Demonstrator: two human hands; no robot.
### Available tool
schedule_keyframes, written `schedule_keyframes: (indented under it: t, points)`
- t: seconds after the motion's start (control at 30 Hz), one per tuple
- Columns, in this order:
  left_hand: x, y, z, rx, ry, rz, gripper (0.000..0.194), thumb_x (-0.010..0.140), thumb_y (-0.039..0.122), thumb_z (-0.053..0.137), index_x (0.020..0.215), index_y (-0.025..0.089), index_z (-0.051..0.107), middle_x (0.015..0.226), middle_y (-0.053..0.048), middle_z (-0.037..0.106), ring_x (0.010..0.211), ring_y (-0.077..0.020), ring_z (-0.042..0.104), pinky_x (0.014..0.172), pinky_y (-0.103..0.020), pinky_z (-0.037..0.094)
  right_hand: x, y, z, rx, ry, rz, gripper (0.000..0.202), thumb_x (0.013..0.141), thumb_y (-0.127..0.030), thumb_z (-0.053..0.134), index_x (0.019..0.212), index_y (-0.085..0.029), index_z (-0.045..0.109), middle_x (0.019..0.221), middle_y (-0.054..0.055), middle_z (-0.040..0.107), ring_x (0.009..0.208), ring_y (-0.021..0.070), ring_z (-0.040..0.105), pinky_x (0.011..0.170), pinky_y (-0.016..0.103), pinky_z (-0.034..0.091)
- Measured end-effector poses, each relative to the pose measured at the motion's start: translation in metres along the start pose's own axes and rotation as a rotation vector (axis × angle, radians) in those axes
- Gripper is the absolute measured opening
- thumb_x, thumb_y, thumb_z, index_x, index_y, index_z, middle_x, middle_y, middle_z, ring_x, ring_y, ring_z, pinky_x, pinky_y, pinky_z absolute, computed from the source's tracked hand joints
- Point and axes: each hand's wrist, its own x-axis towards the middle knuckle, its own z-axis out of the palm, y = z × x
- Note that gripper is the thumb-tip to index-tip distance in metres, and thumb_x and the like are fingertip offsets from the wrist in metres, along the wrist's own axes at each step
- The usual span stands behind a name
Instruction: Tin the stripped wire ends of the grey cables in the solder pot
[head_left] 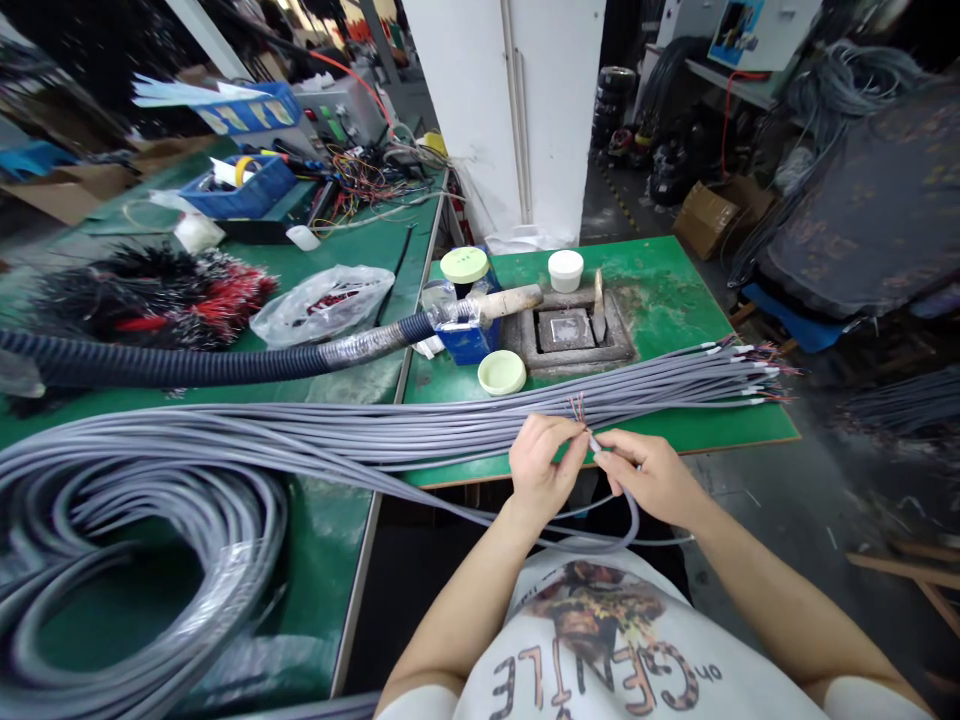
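Note:
Close in front of my chest, both hands meet at the stripped end of one grey cable (630, 520). Thin coloured wires (577, 408) fan upward out of it. My left hand (546, 460) pinches at the base of these wires between thumb and forefinger. Its partner, my right hand (649, 472), is closed round the grey sheath just below the stripped end. From there the cable loops down over my lap. Behind my hands a thick bundle of grey cables (450, 432) runs across the green bench, its stripped ends with white wraps at the right.
A solder pot (574, 330) with a flat stick stands beyond the bundle. Nearby are a white tub (565, 270), a pale green lid (502, 372) and a blue box (469, 340). A ribbed hose (225, 365) crosses from the left. Coiled cable (247, 590) lies front left.

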Motion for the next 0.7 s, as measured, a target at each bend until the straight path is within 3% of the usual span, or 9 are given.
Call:
schedule_keyframes:
  t: [0.1, 0.2, 0.3, 0.5, 0.57, 0.7]
  points:
    - [-0.009, -0.004, 0.006, -0.001, -0.03, 0.118, 0.015, 0.077, 0.015, 0.067, 0.089, 0.025, 0.07, 0.081, -0.003, 0.072, 0.074, -0.0171, 0.064, 0.071, -0.031, 0.048, 0.006, 0.006, 0.003, 0.561, -0.078, 0.156, 0.032, 0.091, -0.046, 0.05, 0.099, -0.017, 0.06, 0.048, -0.006, 0.05, 0.039, 0.008, 0.041, 0.041, 0.021, 0.032]
    - [-0.016, -0.004, 0.013, -0.043, -0.097, 0.088, 0.013, 0.078, 0.017, 0.067, 0.087, 0.025, 0.07, 0.079, -0.003, 0.072, 0.073, -0.0174, 0.064, 0.071, -0.032, 0.048, 0.012, 0.012, 0.008, 0.809, -0.015, 0.192, 0.032, 0.086, -0.046, 0.058, 0.097, -0.016, 0.062, 0.043, -0.008, 0.044, 0.034, 0.0063, 0.034, 0.037, 0.02, 0.029]
    - [-0.017, 0.001, 0.02, -0.121, -0.085, -0.011, 0.006, 0.079, 0.02, 0.066, 0.082, 0.024, 0.07, 0.074, -0.002, 0.071, 0.069, -0.0165, 0.063, 0.071, -0.032, 0.048, 0.014, 0.015, 0.013, 0.802, 0.098, 0.17, 0.028, 0.082, -0.041, 0.064, 0.095, -0.016, 0.066, 0.041, -0.007, 0.044, 0.035, 0.0063, 0.035, 0.038, 0.02, 0.03]
    - [-0.011, 0.011, 0.029, -0.452, 0.072, -0.264, 0.004, 0.083, 0.02, 0.064, 0.08, 0.022, 0.065, 0.065, 0.001, 0.061, 0.063, -0.0119, 0.056, 0.064, -0.026, 0.046, 0.018, 0.013, 0.014, 0.661, 0.298, 0.062, 0.018, 0.078, -0.036, 0.067, 0.084, -0.019, 0.07, 0.052, -0.003, 0.055, 0.048, 0.0099, 0.049, 0.05, 0.024, 0.042]
    - [-0.009, 0.009, 0.028, -0.428, 0.084, -0.239, 0.003, 0.082, 0.02, 0.064, 0.079, 0.022, 0.066, 0.068, 0.001, 0.062, 0.065, -0.0125, 0.057, 0.065, -0.027, 0.046, 0.021, 0.012, 0.009, 0.648, 0.276, 0.057, 0.017, 0.078, -0.035, 0.069, 0.083, -0.019, 0.07, 0.057, -0.002, 0.057, 0.052, 0.0103, 0.051, 0.053, 0.025, 0.044]
    - [-0.007, 0.0, 0.018, -0.188, 0.036, -0.011, 0.008, 0.079, 0.017, 0.066, 0.083, 0.023, 0.069, 0.072, -0.002, 0.067, 0.067, -0.0144, 0.059, 0.07, -0.03, 0.047, 0.027, 0.01, -0.004, 0.667, 0.078, 0.111, 0.018, 0.077, -0.034, 0.07, 0.081, -0.017, 0.069, 0.063, 0.0, 0.062, 0.056, 0.0108, 0.053, 0.055, 0.025, 0.045]
